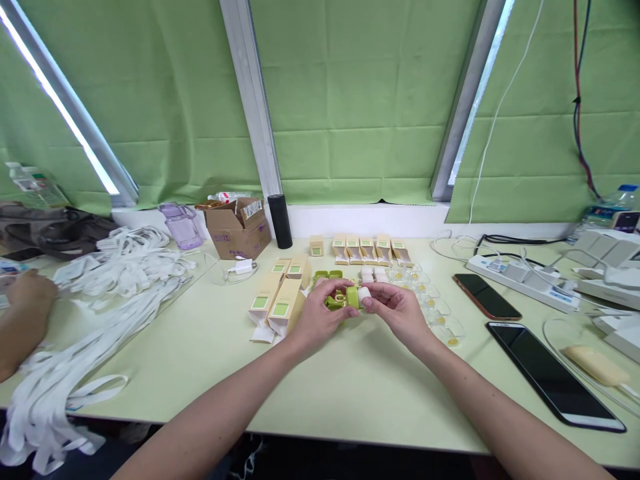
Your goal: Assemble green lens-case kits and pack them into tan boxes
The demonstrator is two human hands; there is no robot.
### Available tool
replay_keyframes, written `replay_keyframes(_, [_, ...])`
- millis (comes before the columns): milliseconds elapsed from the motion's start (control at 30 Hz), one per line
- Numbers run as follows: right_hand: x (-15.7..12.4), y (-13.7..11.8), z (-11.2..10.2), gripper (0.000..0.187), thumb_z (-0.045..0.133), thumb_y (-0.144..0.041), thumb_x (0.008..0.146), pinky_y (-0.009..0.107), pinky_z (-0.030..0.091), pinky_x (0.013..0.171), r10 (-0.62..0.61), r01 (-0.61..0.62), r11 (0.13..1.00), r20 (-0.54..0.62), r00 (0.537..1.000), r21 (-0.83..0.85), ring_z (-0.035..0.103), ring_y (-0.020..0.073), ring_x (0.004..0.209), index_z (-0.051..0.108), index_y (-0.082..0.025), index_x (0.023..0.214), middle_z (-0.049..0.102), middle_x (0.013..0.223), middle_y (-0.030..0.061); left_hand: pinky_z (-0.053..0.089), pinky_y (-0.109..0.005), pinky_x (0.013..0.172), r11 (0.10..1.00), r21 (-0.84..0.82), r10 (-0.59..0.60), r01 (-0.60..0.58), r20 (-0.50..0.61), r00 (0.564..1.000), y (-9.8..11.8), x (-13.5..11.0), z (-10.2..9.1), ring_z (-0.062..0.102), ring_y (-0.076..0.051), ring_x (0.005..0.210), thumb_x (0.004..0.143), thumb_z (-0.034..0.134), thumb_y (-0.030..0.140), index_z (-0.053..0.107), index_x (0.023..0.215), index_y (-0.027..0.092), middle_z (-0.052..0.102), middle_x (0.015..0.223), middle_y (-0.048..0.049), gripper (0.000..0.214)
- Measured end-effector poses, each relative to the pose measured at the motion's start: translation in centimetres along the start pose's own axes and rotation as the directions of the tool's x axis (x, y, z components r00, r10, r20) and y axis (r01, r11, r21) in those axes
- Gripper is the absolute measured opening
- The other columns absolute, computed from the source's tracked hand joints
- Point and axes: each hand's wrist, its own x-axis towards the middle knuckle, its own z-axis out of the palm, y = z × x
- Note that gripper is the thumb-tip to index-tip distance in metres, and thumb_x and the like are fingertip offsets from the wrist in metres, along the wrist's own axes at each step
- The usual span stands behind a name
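Observation:
Both hands meet over the middle of the pale green table (350,387). My left hand (320,315) pinches the green cap (352,297) of a small jar. My right hand (395,310) grips the white body (363,295) of that same jar. Beneath the hands lie more green caps (327,275) and small white jars (374,274). Tan cartons with green labels (283,303) lie just left of my left hand, and a row of open cartons (367,249) stands behind. Clear plastic inserts (440,313) trail to the right of my right hand.
Two phones (487,297) (550,373) lie at the right, beside a power strip (520,280) with chargers and cables. A cardboard box (239,230), a black cylinder (280,221) and a purple bottle (181,225) stand at the back. White straps (90,313) cover the left, near another person's hand (27,293).

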Motion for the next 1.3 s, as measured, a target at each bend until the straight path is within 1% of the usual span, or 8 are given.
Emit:
replay_keyframes(133, [-0.1, 0.1, 0.1, 0.050, 0.098, -0.052, 0.067, 0.037, 0.064, 0.077, -0.007, 0.007, 1.000, -0.007, 1.000, -0.008, 0.075, 0.0221, 0.081, 0.084, -0.021, 0.104, 0.083, 0.092, 0.0075, 0.052, -0.039, 0.092, 0.979, 0.150, 0.139, -0.138, 0.007, 0.990, 0.3, -0.2, -0.2, 0.059, -0.026, 0.106, 0.084, 0.087, 0.052, 0.077, 0.120, 0.025, 0.067, 0.107, -0.0083, 0.046])
replay_keyframes(267, [-0.2, 0.0, 0.2, 0.053, 0.095, -0.051, 0.072, 0.036, 0.063, 0.076, -0.057, 0.057, 0.998, -0.009, 0.998, -0.032, 0.072, 0.0199, 0.078, 0.083, -0.024, 0.116, 0.079, 0.086, 0.0030, 0.051, -0.044, 0.098, 0.931, 0.265, 0.258, -0.253, 0.016, 0.966, 0.1, -0.4, 0.0, 0.055, -0.029, 0.113, 0.082, 0.091, 0.049, 0.073, 0.132, 0.027, 0.070, 0.109, -0.0089, 0.057])
replay_keyframes(433, [-0.4, -0.1, 0.3, 0.048, 0.091, -0.054, 0.077, 0.042, 0.065, 0.082, -0.062, 0.063, 0.998, 0.013, 0.998, -0.025, 0.075, 0.0248, 0.089, 0.083, -0.025, 0.114, 0.082, 0.100, 0.0068, 0.049, -0.054, 0.110, 0.875, 0.354, 0.350, -0.329, 0.007, 0.937, -0.6, -0.5, 0.4, 0.052, -0.032, 0.125, 0.088, 0.086, 0.042, 0.068, 0.138, 0.029, 0.069, 0.123, -0.0107, 0.055])
replay_keyframes(567, [-0.4, 0.0, 0.6, 0.047, 0.090, -0.057, 0.078, 0.045, 0.067, 0.081, -0.062, 0.062, 0.998, 0.025, 0.998, -0.004, 0.076, 0.0260, 0.085, 0.081, -0.025, 0.111, 0.082, 0.099, 0.0071, 0.049, -0.056, 0.114, 0.853, 0.376, 0.378, -0.361, 0.032, 0.925, -1.2, -0.8, 0.8, 0.053, -0.032, 0.134, 0.098, 0.075, 0.033, 0.057, 0.150, 0.029, 0.062, 0.136, -0.0129, 0.056])
replay_keyframes(733, [-0.6, 0.3, 1.1, 0.047, 0.092, -0.057, 0.077, 0.038, 0.065, 0.078, -0.075, 0.075, 0.997, -0.008, 0.997, 0.010, 0.073, 0.0221, 0.084, 0.077, -0.025, 0.108, 0.078, 0.091, 0.0048, 0.048, -0.053, 0.120, 0.866, 0.353, 0.353, -0.355, 0.070, 0.933, -1.3, -1.3, 1.1, 0.054, -0.031, 0.141, 0.105, 0.063, 0.033, 0.037, 0.164, 0.029, 0.053, 0.149, -0.0152, 0.065])
replay_keyframes(867, [-0.8, 0.6, 1.6, 0.050, 0.095, -0.057, 0.072, 0.036, 0.065, 0.079, -0.060, 0.063, 0.996, -0.033, 0.998, 0.071, 0.071, 0.0197, 0.084, 0.072, -0.023, 0.101, 0.075, 0.087, 0.0026, 0.047, -0.056, 0.122, 0.860, 0.357, 0.358, -0.363, 0.085, 0.930, -1.2, -1.4, 1.0, 0.053, -0.033, 0.145, 0.107, 0.058, 0.030, 0.036, 0.164, 0.027, 0.052, 0.151, -0.0172, 0.062])
replay_keyframes(1100, [-0.8, 0.9, 1.8, 0.052, 0.095, -0.059, 0.071, 0.034, 0.066, 0.075, -0.044, 0.046, 0.997, -0.038, 0.998, 0.065, 0.070, 0.0183, 0.080, 0.069, -0.023, 0.097, 0.073, 0.085, 0.0012, 0.046, -0.057, 0.124, 0.819, 0.352, 0.437, -0.452, 0.127, 0.890, -0.9, -1.7, 1.0, 0.048, -0.034, 0.150, 0.106, 0.057, 0.024, 0.026, 0.170, 0.026, 0.046, 0.157, -0.0202, 0.071])
replay_keyframes(1300, [-0.8, 1.0, 1.7, 0.052, 0.093, -0.062, 0.072, 0.037, 0.068, 0.076, -0.030, 0.032, 0.996, -0.028, 0.999, 0.087, 0.070, 0.0186, 0.079, 0.068, -0.024, 0.097, 0.073, 0.084, 0.0010, 0.045, -0.056, 0.126, 0.801, 0.387, 0.431, -0.457, 0.158, 0.889, -0.7, -1.8, 1.0, 0.046, -0.034, 0.152, 0.107, 0.054, 0.022, 0.019, 0.172, 0.026, 0.046, 0.158, -0.0207, 0.074])
